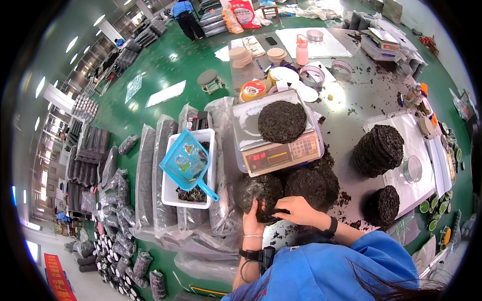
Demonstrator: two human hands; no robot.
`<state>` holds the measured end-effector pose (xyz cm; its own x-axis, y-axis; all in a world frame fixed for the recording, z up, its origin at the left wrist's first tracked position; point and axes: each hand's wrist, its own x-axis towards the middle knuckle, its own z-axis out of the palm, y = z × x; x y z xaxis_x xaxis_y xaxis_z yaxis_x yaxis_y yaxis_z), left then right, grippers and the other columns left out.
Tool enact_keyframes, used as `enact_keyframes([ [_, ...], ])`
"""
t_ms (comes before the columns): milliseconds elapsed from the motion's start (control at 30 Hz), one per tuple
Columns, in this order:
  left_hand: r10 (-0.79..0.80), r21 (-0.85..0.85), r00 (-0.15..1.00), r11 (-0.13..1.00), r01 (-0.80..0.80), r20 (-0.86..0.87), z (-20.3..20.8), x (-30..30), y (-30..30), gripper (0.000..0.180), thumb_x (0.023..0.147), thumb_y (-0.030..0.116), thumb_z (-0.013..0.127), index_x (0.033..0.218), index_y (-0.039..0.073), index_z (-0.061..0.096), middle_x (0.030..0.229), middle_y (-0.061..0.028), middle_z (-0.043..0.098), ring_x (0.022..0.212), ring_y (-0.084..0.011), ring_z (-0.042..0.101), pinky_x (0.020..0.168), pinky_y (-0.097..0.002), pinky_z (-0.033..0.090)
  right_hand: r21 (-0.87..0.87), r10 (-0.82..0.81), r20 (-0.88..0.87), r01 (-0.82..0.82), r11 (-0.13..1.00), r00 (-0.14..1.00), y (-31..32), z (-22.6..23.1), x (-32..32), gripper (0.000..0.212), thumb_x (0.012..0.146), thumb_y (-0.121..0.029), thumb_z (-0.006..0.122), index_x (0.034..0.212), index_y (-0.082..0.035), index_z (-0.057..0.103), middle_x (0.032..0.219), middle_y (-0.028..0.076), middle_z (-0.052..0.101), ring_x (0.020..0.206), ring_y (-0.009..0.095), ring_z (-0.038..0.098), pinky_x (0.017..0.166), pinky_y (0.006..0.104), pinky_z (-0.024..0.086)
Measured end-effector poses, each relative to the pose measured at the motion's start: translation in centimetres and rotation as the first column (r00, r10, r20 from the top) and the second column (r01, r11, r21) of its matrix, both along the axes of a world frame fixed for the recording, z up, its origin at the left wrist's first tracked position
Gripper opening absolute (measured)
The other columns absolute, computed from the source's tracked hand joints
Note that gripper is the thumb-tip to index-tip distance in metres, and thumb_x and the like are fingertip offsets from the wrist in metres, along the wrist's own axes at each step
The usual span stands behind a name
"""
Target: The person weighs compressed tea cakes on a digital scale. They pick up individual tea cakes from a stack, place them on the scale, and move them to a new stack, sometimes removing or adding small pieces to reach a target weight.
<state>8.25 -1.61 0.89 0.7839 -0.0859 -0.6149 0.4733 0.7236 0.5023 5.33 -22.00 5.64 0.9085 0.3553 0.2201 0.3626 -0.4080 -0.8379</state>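
A dark, round, flat cake [259,191] of what looks like dried seaweed lies in front of the scale, with a glossy film-like sheen on top. My left hand [253,219] grips its near edge, thumb up along the side. At the cake's right edge, the fingers of my right hand [297,209] are pinched together; what is between them is hidden. Just behind that hand sit more dark cakes [310,186], partly overlapping. Another round cake [282,122] rests on the metal pan of the digital scale [281,156], whose red display is lit.
Left of the scale, a blue dustpan [186,159] lies across a white bin [213,173] beside long plastic-wrapped rolls [164,200]. Two stacks of dark cakes, one tall [379,150], one low [382,205], stand at right near a clear ring [413,169]. Tape rolls [253,89] and a pink bottle [302,52] sit beyond.
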Motion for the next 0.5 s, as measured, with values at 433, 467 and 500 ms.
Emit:
enact_keyframes([
  [433,0.043,-0.122,0.995,0.991,-0.054,-0.088,-3.1,-0.5,1.4,0.022,0.099,0.012,0.067,0.117,-0.001,0.066,0.108,-0.0106,0.068,0.091,-0.0166,0.065,0.073,-0.0244,0.056,0.018,-0.631,0.596,0.777,0.63,0.498,-8.4,8.4,11.9,0.05,0.087,0.001,0.06,0.137,-0.008,0.06,0.131,0.009,0.06,0.12,0.033,0.056,0.102,0.0421,0.045],
  [467,0.043,-0.117,0.993,0.992,-0.056,-0.11,-3.2,-0.5,1.0,0.022,0.099,0.012,0.068,0.117,0.0,0.066,0.108,-0.0104,0.068,0.091,-0.0173,0.066,0.073,-0.0252,0.056,-0.127,-0.568,0.627,0.789,0.601,0.533,-8.7,7.0,12.8,0.054,0.086,0.001,0.061,0.139,-0.009,0.058,0.135,0.008,0.059,0.125,0.032,0.054,0.106,0.043,0.043],
  [500,0.044,-0.113,0.99,0.992,-0.059,-0.131,-3.2,-0.4,0.8,0.021,0.099,0.011,0.068,0.117,0.0,0.067,0.108,-0.0102,0.069,0.092,-0.018,0.066,0.073,-0.026,0.056,-0.206,-0.501,0.642,0.76,0.617,0.581,-8.8,5.8,13.1,0.055,0.085,0.0,0.061,0.139,-0.009,0.058,0.136,0.007,0.06,0.129,0.031,0.051,0.108,0.0442,0.04],
])
